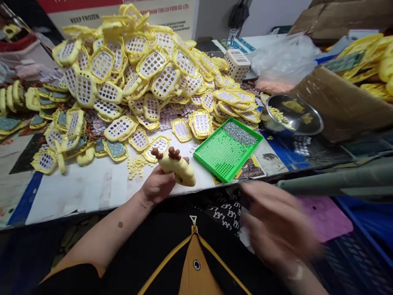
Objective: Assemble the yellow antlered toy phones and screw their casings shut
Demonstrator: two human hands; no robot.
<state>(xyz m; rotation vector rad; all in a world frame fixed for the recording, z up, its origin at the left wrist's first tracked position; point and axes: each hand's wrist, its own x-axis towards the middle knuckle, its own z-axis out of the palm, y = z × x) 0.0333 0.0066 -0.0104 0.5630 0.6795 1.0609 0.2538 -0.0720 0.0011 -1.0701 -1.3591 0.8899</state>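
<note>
My left hand (pixel 159 182) is closed around a pale yellow plastic toy shell (pixel 179 169) with brown antler-like knobs (pixel 167 153) on top, held just over the table's front edge. What lies on the shell's underside is hidden from me. My right hand (pixel 276 221) is smeared by motion in front of the table at the right, so its fingers do not show clearly. Between the hands, on the table, lies a green tray (pixel 215 149) full of small holes, with a heap of small silvery screws (pixel 241 133) at its far end. Small yellow pieces (pixel 135 167) are scattered left of the shell.
A tall pile of yellow shells with white hole-filled faces (pixel 153 63) covers the back. Green circuit boards (pixel 116 148) sit in some shells. To the right are a metal bowl (pixel 313 123) with yellow bits, a cardboard box (pixel 334 102) and a grey-green bar (pixel 337 180).
</note>
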